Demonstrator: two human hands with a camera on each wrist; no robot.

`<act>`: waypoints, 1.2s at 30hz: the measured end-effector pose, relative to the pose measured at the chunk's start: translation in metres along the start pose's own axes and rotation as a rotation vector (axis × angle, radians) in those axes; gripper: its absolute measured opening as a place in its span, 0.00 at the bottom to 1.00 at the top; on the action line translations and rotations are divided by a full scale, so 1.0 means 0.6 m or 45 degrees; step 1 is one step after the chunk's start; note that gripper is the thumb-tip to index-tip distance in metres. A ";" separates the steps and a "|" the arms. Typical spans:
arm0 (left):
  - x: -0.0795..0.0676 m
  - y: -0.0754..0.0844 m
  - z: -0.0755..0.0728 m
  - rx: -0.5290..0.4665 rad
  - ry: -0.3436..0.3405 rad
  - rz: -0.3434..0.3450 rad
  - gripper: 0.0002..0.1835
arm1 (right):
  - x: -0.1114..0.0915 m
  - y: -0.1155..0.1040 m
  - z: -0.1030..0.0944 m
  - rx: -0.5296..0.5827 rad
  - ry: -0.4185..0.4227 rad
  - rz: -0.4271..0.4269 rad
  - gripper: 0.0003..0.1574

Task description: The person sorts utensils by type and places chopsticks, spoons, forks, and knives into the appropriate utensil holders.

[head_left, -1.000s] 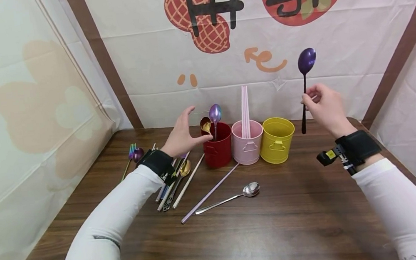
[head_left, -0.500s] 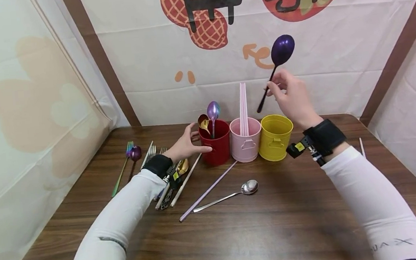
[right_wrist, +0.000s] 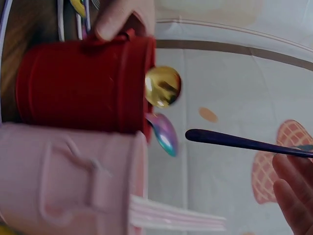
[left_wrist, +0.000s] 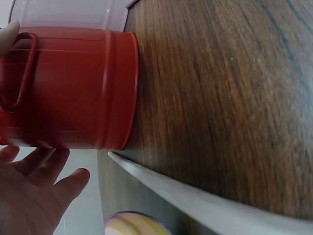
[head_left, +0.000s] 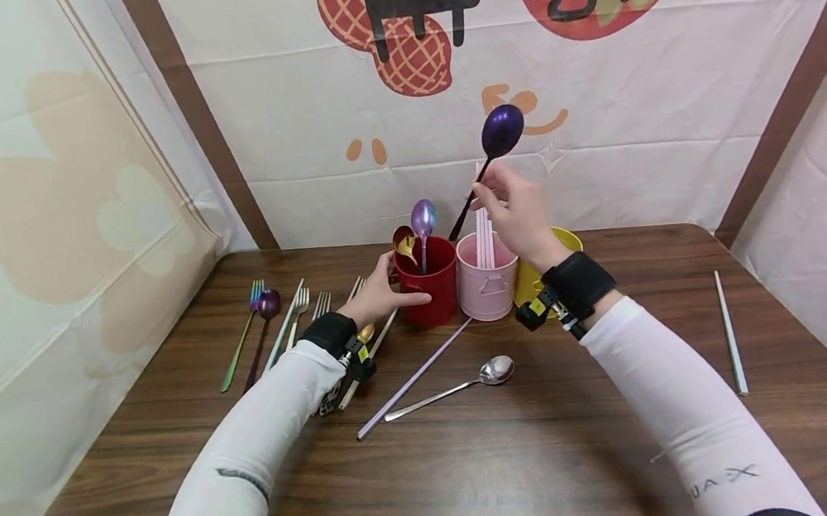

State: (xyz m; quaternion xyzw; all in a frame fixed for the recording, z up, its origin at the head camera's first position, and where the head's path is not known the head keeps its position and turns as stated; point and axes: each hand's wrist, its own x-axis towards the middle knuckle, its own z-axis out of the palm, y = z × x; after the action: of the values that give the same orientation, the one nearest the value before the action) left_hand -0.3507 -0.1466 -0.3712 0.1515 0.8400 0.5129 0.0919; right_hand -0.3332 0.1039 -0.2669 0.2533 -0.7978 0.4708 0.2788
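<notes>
My right hand (head_left: 517, 211) pinches a dark purple spoon (head_left: 503, 130) by its handle, bowl up and tilted right. In the right wrist view the spoon's handle end (right_wrist: 195, 135) points toward the mouth of the red bucket (right_wrist: 78, 88), apart from it. My left hand (head_left: 378, 296) holds the red bucket, thumb across its front near the wire handle (left_wrist: 27, 73), fingers against its side. A gold spoon (right_wrist: 164, 86) and an iridescent spoon (right_wrist: 165, 134) stand in the red bucket. Beside it, a pink bucket (head_left: 489, 305) holds several pink chopsticks (head_left: 485, 247).
A yellow bucket (head_left: 526, 284) stands right of the pink one, partly behind my right hand. A lilac chopstick (head_left: 418, 378) and a silver spoon (head_left: 497, 370) lie in front. Several forks, spoons and chopsticks lie left, including a rainbow fork (head_left: 245, 341). One chopstick (head_left: 731, 335) lies far right.
My right hand has carried the purple spoon left, from beyond the yellow bucket to above the pink one. My left hand has come down onto the red bucket and taken hold of it.
</notes>
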 end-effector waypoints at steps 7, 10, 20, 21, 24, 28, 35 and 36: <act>0.004 -0.002 0.008 -0.033 -0.008 0.005 0.51 | -0.014 0.009 0.039 0.056 -0.043 0.085 0.06; 0.004 -0.003 0.009 -0.028 -0.003 0.014 0.51 | -0.023 0.015 0.052 0.029 -0.081 0.110 0.07; 0.002 -0.003 0.011 -0.043 -0.007 0.021 0.50 | -0.049 0.032 0.091 -0.340 -0.282 0.208 0.12; 0.002 -0.003 0.011 -0.046 -0.007 0.016 0.49 | -0.050 0.032 0.094 -0.360 -0.306 0.221 0.13; 0.002 -0.003 0.011 -0.043 -0.010 0.006 0.50 | -0.050 0.031 0.103 -0.432 -0.364 0.245 0.13; 0.003 -0.003 0.009 -0.034 -0.006 0.009 0.50 | -0.048 0.027 0.111 -0.519 -0.412 0.254 0.12; 0.004 -0.006 0.007 -0.029 -0.002 0.010 0.50 | -0.049 0.022 0.112 -0.559 -0.430 0.264 0.12; 0.003 -0.007 0.007 -0.032 -0.005 0.009 0.50 | -0.049 0.022 0.112 -0.562 -0.431 0.260 0.12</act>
State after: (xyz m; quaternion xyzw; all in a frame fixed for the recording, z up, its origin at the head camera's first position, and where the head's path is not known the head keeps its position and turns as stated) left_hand -0.3517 -0.1441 -0.3767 0.1545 0.8328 0.5233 0.0935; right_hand -0.3348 0.0536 -0.3223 0.1798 -0.9374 0.2628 0.1412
